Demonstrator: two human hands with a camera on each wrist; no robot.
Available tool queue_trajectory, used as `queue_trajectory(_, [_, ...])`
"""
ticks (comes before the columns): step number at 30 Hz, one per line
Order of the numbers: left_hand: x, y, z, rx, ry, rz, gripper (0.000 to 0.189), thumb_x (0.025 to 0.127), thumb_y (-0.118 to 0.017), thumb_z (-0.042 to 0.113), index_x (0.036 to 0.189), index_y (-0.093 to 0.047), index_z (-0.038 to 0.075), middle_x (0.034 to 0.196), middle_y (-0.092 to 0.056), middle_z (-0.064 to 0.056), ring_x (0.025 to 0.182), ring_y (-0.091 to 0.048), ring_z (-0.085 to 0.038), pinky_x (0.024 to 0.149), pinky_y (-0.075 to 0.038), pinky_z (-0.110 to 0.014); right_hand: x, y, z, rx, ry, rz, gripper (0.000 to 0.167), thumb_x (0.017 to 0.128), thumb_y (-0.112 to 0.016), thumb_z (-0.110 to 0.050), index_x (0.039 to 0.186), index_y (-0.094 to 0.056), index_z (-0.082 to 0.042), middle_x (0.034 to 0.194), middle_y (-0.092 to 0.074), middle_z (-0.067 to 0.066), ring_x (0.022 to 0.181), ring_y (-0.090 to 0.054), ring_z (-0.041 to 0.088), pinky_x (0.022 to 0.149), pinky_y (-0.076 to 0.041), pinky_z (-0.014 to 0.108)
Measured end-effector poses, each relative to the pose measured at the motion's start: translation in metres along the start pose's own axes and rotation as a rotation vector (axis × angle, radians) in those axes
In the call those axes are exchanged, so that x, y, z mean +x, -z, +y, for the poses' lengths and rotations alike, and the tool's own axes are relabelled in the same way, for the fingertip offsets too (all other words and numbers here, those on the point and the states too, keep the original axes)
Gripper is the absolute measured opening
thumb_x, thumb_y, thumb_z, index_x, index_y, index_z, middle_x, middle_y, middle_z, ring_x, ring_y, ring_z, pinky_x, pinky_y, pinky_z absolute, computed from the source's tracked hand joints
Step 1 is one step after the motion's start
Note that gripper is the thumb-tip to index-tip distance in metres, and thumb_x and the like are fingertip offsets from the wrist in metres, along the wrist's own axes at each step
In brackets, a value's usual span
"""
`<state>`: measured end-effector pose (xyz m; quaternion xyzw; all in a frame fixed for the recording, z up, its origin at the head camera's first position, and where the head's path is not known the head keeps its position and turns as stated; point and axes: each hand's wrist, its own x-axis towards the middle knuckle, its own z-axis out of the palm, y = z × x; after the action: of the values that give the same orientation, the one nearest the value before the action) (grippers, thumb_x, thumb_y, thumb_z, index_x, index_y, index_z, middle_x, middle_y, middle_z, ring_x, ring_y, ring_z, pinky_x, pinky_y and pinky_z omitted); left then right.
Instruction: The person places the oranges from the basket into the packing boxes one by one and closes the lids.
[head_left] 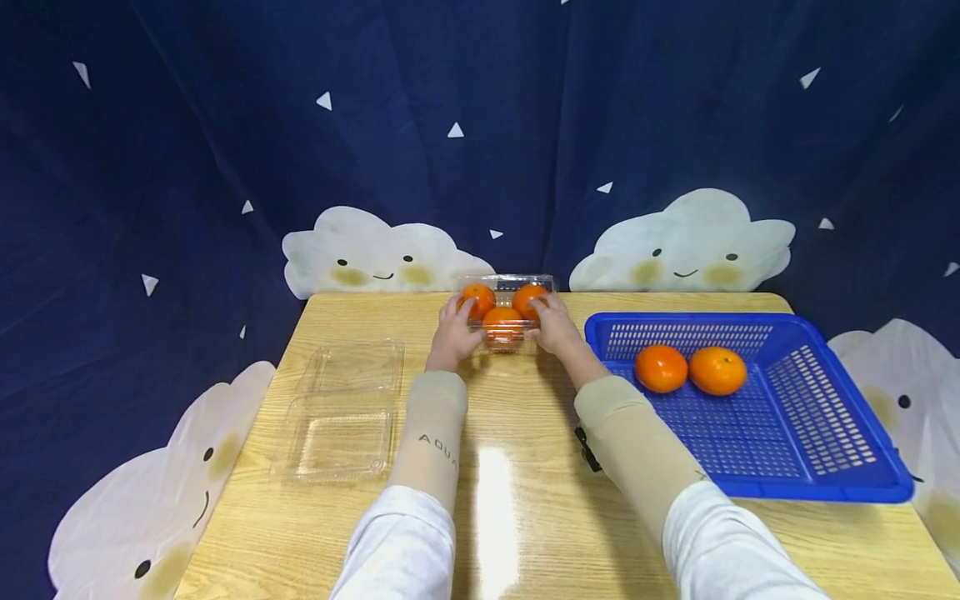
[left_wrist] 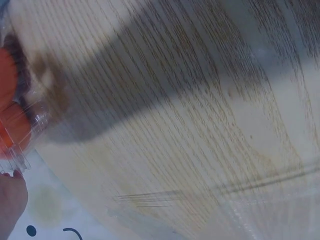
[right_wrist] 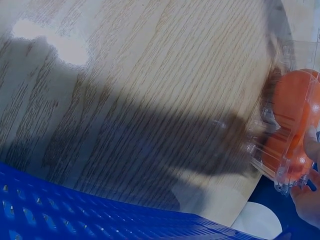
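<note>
A clear plastic clamshell box [head_left: 517, 278] with three oranges [head_left: 503, 327] in it is at the table's far edge. Its left end is gripped by my left hand [head_left: 454, 335], fingers over the side beside the left orange. My right hand [head_left: 557, 327] holds the opposite end, fingertips near the right orange. In the left wrist view, part of the left hand [left_wrist: 11, 202] shows at the box's edge. The right wrist view has the right fingers at the box wall [right_wrist: 282, 182], two oranges [right_wrist: 292, 98] showing through the plastic.
To the right stands a blue perforated basket [head_left: 795, 492] with two oranges [head_left: 717, 371] inside. Another clear clamshell [head_left: 345, 446] lies opened flat on the left of the wooden table [head_left: 525, 533]. A dark blue curtain [head_left: 480, 167] hangs right behind the far edge.
</note>
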<state>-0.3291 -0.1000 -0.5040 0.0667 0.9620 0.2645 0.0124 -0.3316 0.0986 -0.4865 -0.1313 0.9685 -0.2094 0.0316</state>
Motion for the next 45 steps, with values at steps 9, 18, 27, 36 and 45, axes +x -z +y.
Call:
queue_trajectory(9, [0.000,-0.001,-0.001,0.009,-0.015,0.011,0.066,0.080,-0.059,0.027,0.139,-0.034,0.015,0.147,-0.019,-0.009,0.134,-0.018,-0.030,0.102,-0.031,-0.044,-0.002,-0.002,0.002,0.016,0.006,0.014,0.061,0.080,-0.067,-0.013,0.134,-0.041,0.000,0.140,-0.030,0.024,0.133,-0.019,0.038,0.108,-0.018,0.044])
queue_trajectory(18, [0.004,-0.011,-0.011,0.026,-0.054,0.019,0.068,0.082,-0.056,0.031,0.143,-0.030,0.016,0.150,-0.014,-0.011,0.137,-0.012,-0.031,0.105,-0.026,-0.045,-0.007,-0.008,0.005,0.048,0.009,0.036,0.057,0.084,-0.064,-0.015,0.135,-0.041,-0.001,0.143,-0.027,0.022,0.136,-0.013,0.040,0.108,-0.019,0.047])
queue_trajectory(27, [-0.005,-0.006,-0.006,0.019,-0.087,0.043,0.062,0.083,-0.059,0.025,0.140,-0.036,0.011,0.149,-0.019,-0.013,0.136,-0.017,-0.033,0.106,-0.022,-0.046,-0.013,-0.014,0.002,0.006,0.020,0.139,0.052,0.082,-0.065,-0.013,0.129,-0.047,0.001,0.139,-0.036,0.023,0.133,-0.022,0.041,0.107,-0.021,0.044])
queue_trajectory(36, [-0.020,-0.008,-0.004,-0.029,-0.119,0.220,0.040,0.081,-0.061,0.019,0.117,-0.057,0.001,0.130,-0.046,-0.012,0.126,-0.035,-0.026,0.106,-0.025,-0.040,-0.024,-0.025,-0.008,0.036,-0.023,0.342,0.039,0.081,-0.065,-0.011,0.117,-0.055,0.000,0.132,-0.045,0.021,0.127,-0.036,0.038,0.102,-0.030,0.048])
queue_trajectory(45, [-0.035,-0.011,0.003,-0.225,-0.084,0.421,0.032,0.075,-0.061,0.011,0.105,-0.062,0.001,0.111,-0.058,-0.011,0.108,-0.048,-0.026,0.095,-0.037,-0.041,-0.037,-0.031,-0.025,0.152,-0.054,0.480,0.031,0.083,-0.056,-0.009,0.113,-0.056,-0.001,0.123,-0.049,0.018,0.115,-0.043,0.034,0.099,-0.032,0.048])
